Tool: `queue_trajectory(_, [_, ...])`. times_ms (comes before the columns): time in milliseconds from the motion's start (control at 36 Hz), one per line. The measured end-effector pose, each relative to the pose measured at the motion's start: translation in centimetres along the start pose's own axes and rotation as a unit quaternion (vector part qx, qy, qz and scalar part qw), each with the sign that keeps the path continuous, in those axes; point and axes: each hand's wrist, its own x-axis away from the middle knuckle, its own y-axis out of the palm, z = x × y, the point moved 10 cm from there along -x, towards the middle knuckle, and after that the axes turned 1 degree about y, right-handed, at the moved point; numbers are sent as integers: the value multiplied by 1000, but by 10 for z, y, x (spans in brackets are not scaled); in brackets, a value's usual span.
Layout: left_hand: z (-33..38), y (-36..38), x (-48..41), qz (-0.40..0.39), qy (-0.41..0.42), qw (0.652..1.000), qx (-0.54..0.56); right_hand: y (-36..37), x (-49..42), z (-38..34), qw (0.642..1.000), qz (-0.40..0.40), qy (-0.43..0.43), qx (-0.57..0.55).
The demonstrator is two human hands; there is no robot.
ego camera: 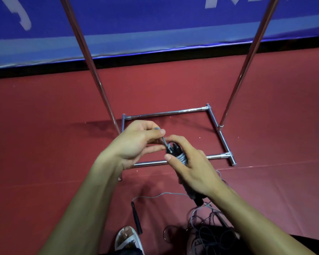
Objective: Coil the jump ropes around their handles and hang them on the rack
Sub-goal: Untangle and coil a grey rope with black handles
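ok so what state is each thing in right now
black handles, held together, not hung
grey rope, mostly coiled round them
left hand, pinching the rope's free end
right hand, gripping the handles
spare handle, lying on the floor, cord uncoiled
rope pile, tangled on the floor
rack, standing on the floor

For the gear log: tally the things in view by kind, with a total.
Grey jump rope coiled round black handles, in right hand, left hand pinching its end: 1
Loose black plastic handle on red floor: 1
Tangled heap of grey and dark ropes, uncountable within: 1
Chrome metal tube rack: 1
Total: 4
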Motion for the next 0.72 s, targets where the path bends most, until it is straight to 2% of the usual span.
queue_trajectory(111, [41, 15, 2, -51, 14, 999, -4, -30, -10, -22, 999, 50, -18, -8])
queue_trajectory(250, [102, 24, 8, -20, 55, 989, -133, -66, -17, -62, 991, 129, -26, 2])
queue_trajectory(333, [151, 23, 19, 18, 123, 956, -264, -89, -23, -93, 982, 182, -34, 27])
queue_trajectory(444, [208, 18, 43, 83, 194, 902, -378, -115, -27, -139, 964, 252, -67, 56])
queue_trajectory(472, [223, 16, 49, 100, 217, 888, -393, -119, -28, -150, 961, 260, -75, 61])
queue_trajectory(583, [268, 6, 64, 119, 257, 900, -332, -138, -38, -182, 950, 291, -96, 59])
queue_trajectory(722, [330, 12, 69, 158, 330, 825, -431, -160, -65, -204, 949, 290, -105, 61])
